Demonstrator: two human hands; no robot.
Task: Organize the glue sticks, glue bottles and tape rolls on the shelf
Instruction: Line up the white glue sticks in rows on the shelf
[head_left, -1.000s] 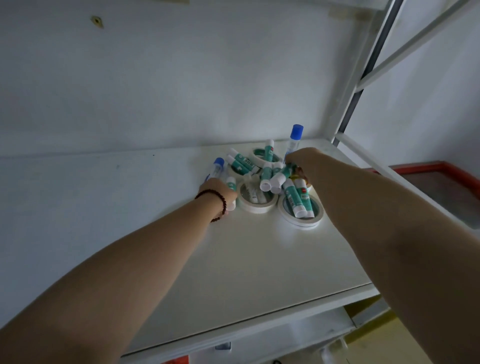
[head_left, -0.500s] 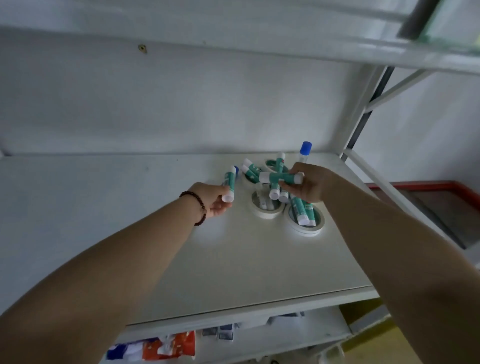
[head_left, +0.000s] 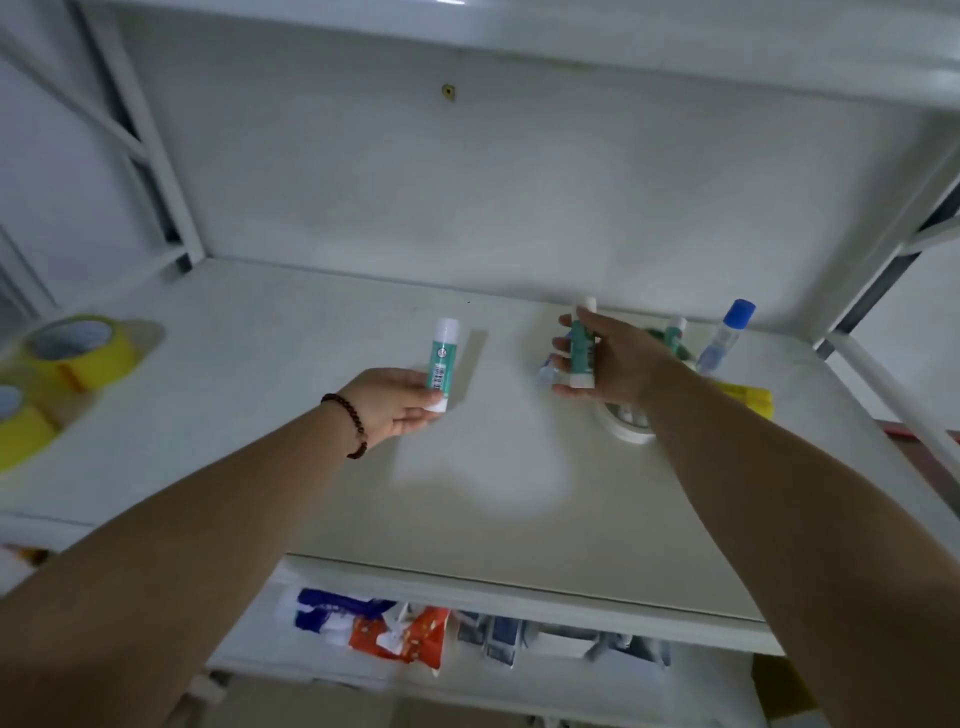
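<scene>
At the shelf's (head_left: 493, 499) far left sat yellow tape rolls (head_left: 78, 353) | left hand (head_left: 392, 402) pinched one upright glue stick (head_left: 441, 364) above mid-shelf | right hand (head_left: 608, 364) gripped another glue stick (head_left: 581, 348) | blue-capped glue bottle (head_left: 724, 335) stood right.

nothing is reading clearly here: the glue stick (head_left: 442, 360) is showing a barcode and a small round mark on its green label, but the characters are staying too blurred to make out.
</scene>
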